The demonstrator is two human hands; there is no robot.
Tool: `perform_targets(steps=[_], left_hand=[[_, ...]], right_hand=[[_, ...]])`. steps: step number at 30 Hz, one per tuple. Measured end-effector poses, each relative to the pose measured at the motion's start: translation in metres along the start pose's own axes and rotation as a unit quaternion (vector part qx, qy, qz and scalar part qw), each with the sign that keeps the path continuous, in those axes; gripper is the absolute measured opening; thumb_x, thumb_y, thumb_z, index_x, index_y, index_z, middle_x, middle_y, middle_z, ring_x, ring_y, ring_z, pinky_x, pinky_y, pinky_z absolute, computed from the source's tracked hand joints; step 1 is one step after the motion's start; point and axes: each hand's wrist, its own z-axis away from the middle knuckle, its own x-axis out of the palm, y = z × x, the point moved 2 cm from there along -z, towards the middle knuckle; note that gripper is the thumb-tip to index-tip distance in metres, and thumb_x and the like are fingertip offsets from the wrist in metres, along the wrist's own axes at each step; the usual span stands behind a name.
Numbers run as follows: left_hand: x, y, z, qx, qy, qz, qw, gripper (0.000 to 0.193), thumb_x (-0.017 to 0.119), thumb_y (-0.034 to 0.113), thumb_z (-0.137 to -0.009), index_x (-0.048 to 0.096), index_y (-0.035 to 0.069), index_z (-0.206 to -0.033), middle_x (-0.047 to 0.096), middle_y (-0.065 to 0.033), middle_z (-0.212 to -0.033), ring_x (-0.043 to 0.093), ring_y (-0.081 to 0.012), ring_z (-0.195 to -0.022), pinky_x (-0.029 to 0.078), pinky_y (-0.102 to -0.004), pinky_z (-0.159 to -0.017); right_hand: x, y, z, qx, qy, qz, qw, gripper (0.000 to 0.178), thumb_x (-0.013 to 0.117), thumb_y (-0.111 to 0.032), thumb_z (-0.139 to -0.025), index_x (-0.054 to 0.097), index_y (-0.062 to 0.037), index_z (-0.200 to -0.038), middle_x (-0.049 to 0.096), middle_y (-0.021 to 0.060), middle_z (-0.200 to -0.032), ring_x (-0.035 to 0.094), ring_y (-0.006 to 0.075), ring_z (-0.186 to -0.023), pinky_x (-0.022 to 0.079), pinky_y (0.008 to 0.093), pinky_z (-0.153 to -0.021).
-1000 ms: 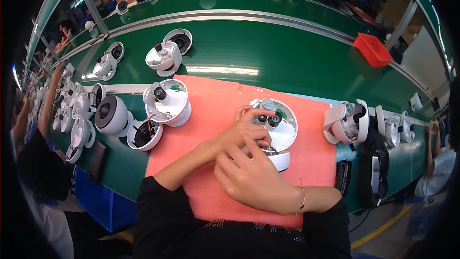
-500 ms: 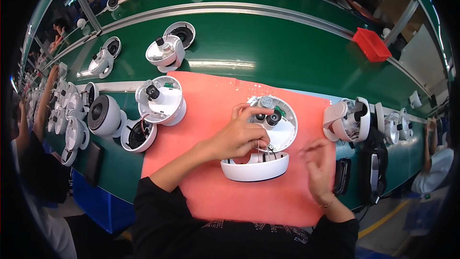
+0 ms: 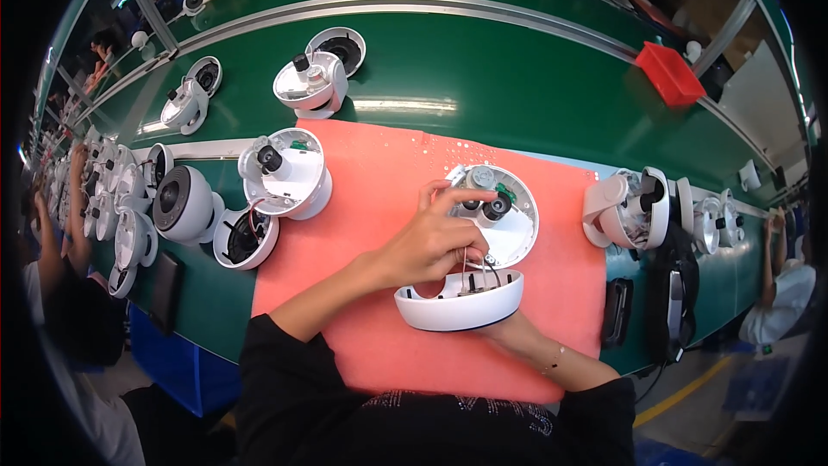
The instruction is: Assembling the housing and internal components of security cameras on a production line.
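A white camera housing (image 3: 524, 237) stands on the pink mat with its inside showing, a black lens (image 3: 497, 206) and a green board in it. In front of it is its curved white cover (image 3: 459, 306), joined to it by thin wires (image 3: 486, 274). My left hand (image 3: 437, 246) reaches over the housing, thumb and fingers closed on the wires and the index finger stretched towards the lens. My right hand (image 3: 507, 330) is under the right side of the cover, which hides its fingers.
A pink mat (image 3: 345, 319) covers the green bench. Left of it stand several opened white cameras (image 3: 289, 177); another opened camera (image 3: 630, 207) is at its right edge. A red bin (image 3: 669, 75) sits at the far right, and black cases (image 3: 616, 313) lie nearer. People work on both sides.
My right hand has moved left from the mat's right side to beneath the cover. My left hand keeps its grip on the wires. The whole view has shifted slightly.
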Motion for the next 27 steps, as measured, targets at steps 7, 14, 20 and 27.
perform_targets(steps=[7,14,20,27], left_hand=[[-0.006,0.0,0.003,0.016,-0.016,-0.018,1.0,0.008,0.065,0.015,-0.076,0.063,0.012,-0.083,0.065,0.0032,-0.078,0.043,-0.0228,-0.123,0.022,-0.0548,-0.097],[-0.012,0.002,0.003,0.04,-0.026,0.001,0.999,0.014,0.064,0.017,-0.077,0.065,0.011,-0.089,0.065,-0.0001,-0.085,0.041,-0.0238,-0.125,0.022,-0.0546,-0.097],[-0.022,-0.003,0.013,0.007,-0.009,-0.007,1.0,0.019,0.069,0.012,-0.072,0.065,0.01,-0.091,0.061,-0.0001,-0.091,0.041,-0.027,-0.125,0.024,-0.0519,-0.095],[-0.03,-0.003,0.018,-0.032,-0.024,-0.031,0.999,0.024,0.068,0.006,-0.069,0.063,0.009,-0.092,0.054,-0.0016,-0.104,0.036,-0.0299,-0.124,0.027,-0.0489,-0.096]], right_hand=[[0.012,-0.014,0.018,-0.021,0.067,-0.108,0.992,0.059,0.067,-0.003,-0.08,0.034,-0.0017,-0.129,0.043,0.0071,-0.125,0.046,0.0168,-0.113,0.041,0.0323,-0.095],[-0.025,-0.058,0.048,-0.13,0.091,0.086,0.984,0.051,0.065,-0.006,-0.081,0.04,0.0003,-0.125,0.048,0.0101,-0.118,0.05,0.017,-0.109,0.043,0.0334,-0.094],[-0.032,-0.137,0.028,-0.248,0.128,0.341,0.897,0.042,0.071,-0.011,-0.074,0.059,-0.0007,-0.112,0.058,0.0079,-0.087,0.057,0.015,-0.076,0.047,0.0271,-0.071],[-0.048,-0.162,-0.008,-0.261,0.083,0.319,0.907,0.033,0.065,-0.015,-0.08,0.061,-0.0012,-0.109,0.053,0.0042,-0.083,0.049,0.0121,-0.072,0.042,0.0226,-0.064]])
